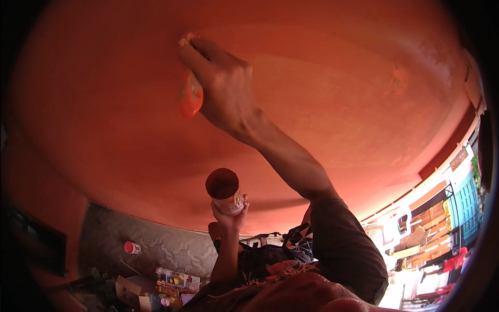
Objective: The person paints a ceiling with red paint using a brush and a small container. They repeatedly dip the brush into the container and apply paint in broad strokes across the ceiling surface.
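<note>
My right hand (pixel 221 78) is raised against the orange-red wall (pixel 312 104), its fingers closed around a paintbrush (pixel 192 99). The brush's orange, paint-smeared handle hangs out below the fist. Its pale, paint-stained tip shows above the fingers, at the wall; how firmly it touches I cannot tell. Lower down, my left hand (pixel 228 216) is wrapped around a paint can (pixel 226 193) from below. The can's open mouth faces up and shows reddish brown inside, and its printed side is streaked with paint.
On the patterned ground at lower left lie a small red-and-white tub (pixel 132 247), an opened cardboard box (pixel 130 292) and a tray of small items (pixel 175 279). To the right are a white plastic chair (pixel 397 221), stacked wooden boards (pixel 431 229) and a blue gate (pixel 465 205).
</note>
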Demonstrator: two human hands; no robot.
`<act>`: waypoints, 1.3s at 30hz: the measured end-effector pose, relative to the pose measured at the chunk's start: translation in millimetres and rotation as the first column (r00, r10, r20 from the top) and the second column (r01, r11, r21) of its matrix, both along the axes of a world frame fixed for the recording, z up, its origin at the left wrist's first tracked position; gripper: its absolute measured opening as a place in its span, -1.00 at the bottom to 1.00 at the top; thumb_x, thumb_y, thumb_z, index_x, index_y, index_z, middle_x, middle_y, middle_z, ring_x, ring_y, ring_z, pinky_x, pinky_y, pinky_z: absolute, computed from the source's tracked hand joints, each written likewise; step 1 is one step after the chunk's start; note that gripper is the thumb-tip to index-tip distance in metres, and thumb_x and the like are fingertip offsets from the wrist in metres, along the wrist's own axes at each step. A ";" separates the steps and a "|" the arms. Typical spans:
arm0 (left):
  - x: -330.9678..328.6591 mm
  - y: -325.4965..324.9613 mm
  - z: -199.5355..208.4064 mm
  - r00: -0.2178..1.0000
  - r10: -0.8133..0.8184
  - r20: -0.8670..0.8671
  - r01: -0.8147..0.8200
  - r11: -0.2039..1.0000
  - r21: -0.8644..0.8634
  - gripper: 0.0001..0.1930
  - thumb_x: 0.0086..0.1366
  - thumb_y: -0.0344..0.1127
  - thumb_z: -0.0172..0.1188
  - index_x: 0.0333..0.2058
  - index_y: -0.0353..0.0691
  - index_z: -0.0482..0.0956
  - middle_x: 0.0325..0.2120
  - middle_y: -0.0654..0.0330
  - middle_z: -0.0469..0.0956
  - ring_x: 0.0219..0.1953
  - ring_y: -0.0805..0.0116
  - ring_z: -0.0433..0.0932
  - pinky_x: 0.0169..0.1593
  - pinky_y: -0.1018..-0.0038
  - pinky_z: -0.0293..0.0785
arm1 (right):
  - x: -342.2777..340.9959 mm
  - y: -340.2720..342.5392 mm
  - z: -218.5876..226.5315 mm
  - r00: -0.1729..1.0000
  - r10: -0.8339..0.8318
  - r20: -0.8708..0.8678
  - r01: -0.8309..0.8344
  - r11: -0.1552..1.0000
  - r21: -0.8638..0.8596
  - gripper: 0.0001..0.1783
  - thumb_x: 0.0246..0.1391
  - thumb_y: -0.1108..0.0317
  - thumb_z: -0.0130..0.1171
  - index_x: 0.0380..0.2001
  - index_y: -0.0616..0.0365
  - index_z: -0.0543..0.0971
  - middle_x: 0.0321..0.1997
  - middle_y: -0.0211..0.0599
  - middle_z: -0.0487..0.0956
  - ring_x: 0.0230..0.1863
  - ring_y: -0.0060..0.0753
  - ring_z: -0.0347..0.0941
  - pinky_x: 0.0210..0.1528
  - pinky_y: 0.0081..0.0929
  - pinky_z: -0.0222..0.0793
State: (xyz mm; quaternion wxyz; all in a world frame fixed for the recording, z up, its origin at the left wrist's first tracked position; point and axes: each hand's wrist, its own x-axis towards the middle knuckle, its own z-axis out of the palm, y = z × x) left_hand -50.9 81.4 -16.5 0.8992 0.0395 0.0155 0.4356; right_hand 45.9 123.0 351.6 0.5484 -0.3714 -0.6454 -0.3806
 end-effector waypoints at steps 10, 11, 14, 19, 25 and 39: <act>1.1 10.8 -12.9 0.994 -0.053 0.094 0.059 0.996 -0.066 -0.28 0.25 0.31 0.08 0.17 -0.13 0.40 0.06 0.05 0.46 -0.06 0.00 0.43 -0.13 0.26 0.48 | 131.2 -102.8 -9.6 0.837 -0.015 -0.547 0.085 0.991 0.103 -0.81 0.18 0.47 0.23 -0.16 0.33 0.61 -0.14 -0.25 0.65 -0.09 -0.44 0.54 0.03 -0.45 0.46; 3.8 12.6 -17.2 0.993 -0.067 0.100 0.074 0.995 -0.069 -0.28 0.25 0.31 0.08 0.17 -0.13 0.40 0.06 0.05 0.46 -0.06 0.00 0.43 -0.12 0.25 0.48 | 145.8 -115.1 -11.9 0.861 -0.105 -0.498 0.193 0.973 0.129 -0.79 0.19 0.44 0.22 -0.15 0.34 0.60 -0.13 -0.25 0.65 -0.09 -0.43 0.55 0.04 -0.45 0.45; 5.7 10.8 -16.8 0.993 -0.072 0.096 0.079 0.995 -0.066 -0.30 0.25 0.30 0.08 0.16 -0.11 0.40 0.04 0.07 0.47 -0.05 -0.02 0.43 -0.13 0.23 0.49 | 144.7 -123.3 -12.3 0.858 -0.287 -0.427 0.391 0.903 0.178 -0.86 0.20 0.47 0.23 -0.24 0.36 0.62 -0.18 -0.25 0.68 -0.15 -0.40 0.60 -0.05 -0.47 0.52; 5.9 9.3 -17.2 0.993 -0.054 0.107 0.062 0.996 -0.069 -0.34 0.28 0.28 0.04 0.14 -0.11 0.41 0.00 0.08 0.48 -0.07 -0.04 0.45 -0.16 0.21 0.50 | 82.3 -69.3 -7.9 0.875 -0.449 -0.182 0.476 0.866 0.153 -0.73 0.09 0.65 0.20 -0.14 0.15 0.65 -0.15 -0.19 0.68 -0.18 -0.16 0.68 -0.25 -0.39 0.60; -3.1 9.3 -17.2 0.996 -0.016 0.090 0.023 0.997 -0.074 -0.36 0.29 0.27 0.02 0.10 -0.13 0.45 -0.04 0.07 0.50 -0.11 -0.03 0.46 -0.18 0.25 0.50 | -15.0 19.3 -10.6 0.973 -0.222 0.064 0.219 0.975 0.046 -0.53 -0.22 0.65 0.23 -0.13 0.11 0.57 -0.06 -0.18 0.62 -0.26 -0.10 0.64 -0.40 -0.34 0.55; 15.4 5.8 -13.4 0.994 -0.114 0.003 0.114 0.992 -0.062 -0.33 0.22 0.25 0.10 0.10 -0.17 0.44 -0.07 0.08 0.50 -0.06 -0.04 0.45 -0.12 0.21 0.53 | 175.3 -109.3 -14.8 0.857 0.129 -0.500 -0.084 0.990 0.111 -0.79 0.12 0.48 0.28 -0.17 0.32 0.59 -0.13 -0.26 0.64 -0.10 -0.48 0.54 -0.07 -0.52 0.49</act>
